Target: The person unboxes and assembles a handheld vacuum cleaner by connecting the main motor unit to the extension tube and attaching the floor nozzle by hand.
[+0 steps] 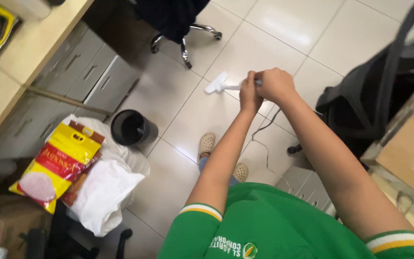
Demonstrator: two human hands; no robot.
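Note:
Both my hands grip the handle of a white floor-cleaning wand. My left hand [249, 93] holds lower on the handle, and my right hand [275, 84] is closed just above it. The wand's flat white head [216, 83] rests on the pale floor tiles ahead of my feet. A thin grey cord [266, 125] trails down from my hands across the tiles. My beige clogs [207, 143] stand below the hands. I wear a green shirt.
A black bin [129, 127] stands left of my feet. Beside it lie white bags [104, 192] and a yellow-red sack [56, 163]. Grey drawers [94, 76] sit under a wooden desk [29, 43]. Office chairs [185, 33] stand behind, another chair [370, 96] at right, a cardboard box [408, 144].

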